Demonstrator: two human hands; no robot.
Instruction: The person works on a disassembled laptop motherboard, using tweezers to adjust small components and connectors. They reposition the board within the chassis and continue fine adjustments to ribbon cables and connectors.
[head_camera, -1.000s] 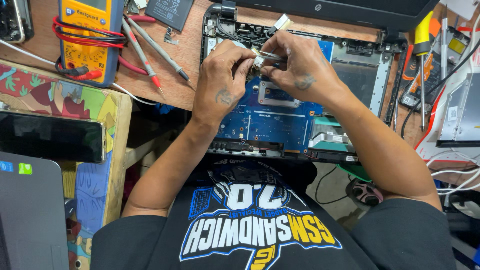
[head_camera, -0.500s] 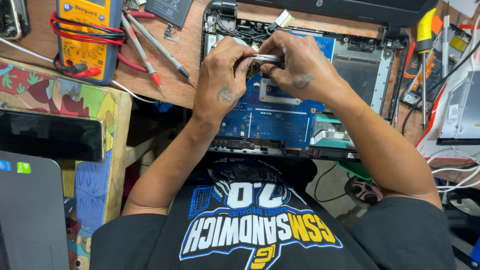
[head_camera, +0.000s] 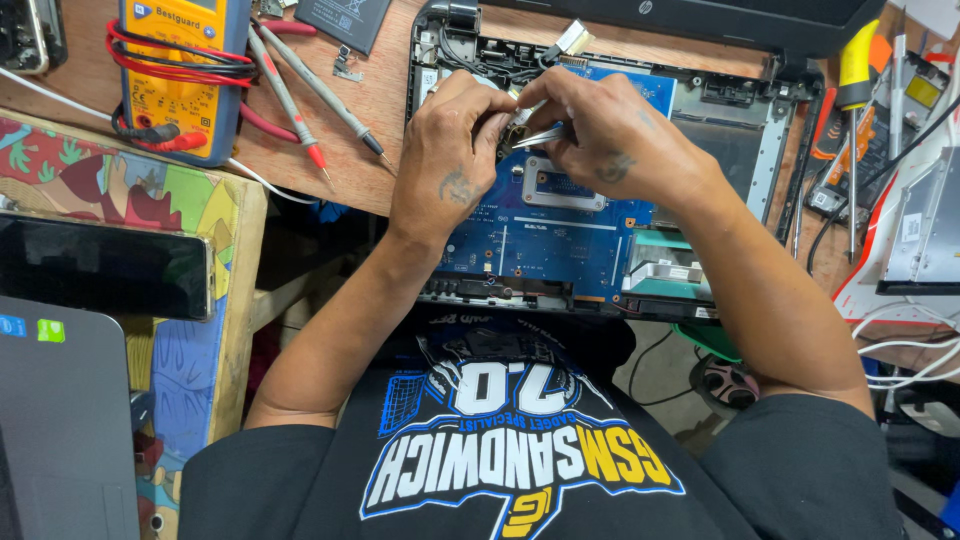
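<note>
An opened laptop base with a blue circuit board (head_camera: 545, 235) lies on the wooden bench in front of me. Both hands meet over the board's upper middle. My right hand (head_camera: 610, 135) pinches metal tweezers (head_camera: 535, 135), their tips pointing left toward my other hand. My left hand (head_camera: 455, 145) has its fingers curled at the tweezer tips, apparently pinching a small part that is hidden by the fingers. A silver socket frame (head_camera: 565, 190) sits on the board just below the hands.
A yellow multimeter (head_camera: 180, 75) with red and black probes (head_camera: 315, 80) lies at the left. A dark phone (head_camera: 100, 265) rests on a colourful board, a grey laptop lid (head_camera: 60, 420) below it. Screwdrivers (head_camera: 860, 70) and cables crowd the right. The laptop screen edge (head_camera: 700, 15) is at the top.
Both hands stay together over the board; they have shifted slightly and the tweezers sit a little lower between the fingers.
</note>
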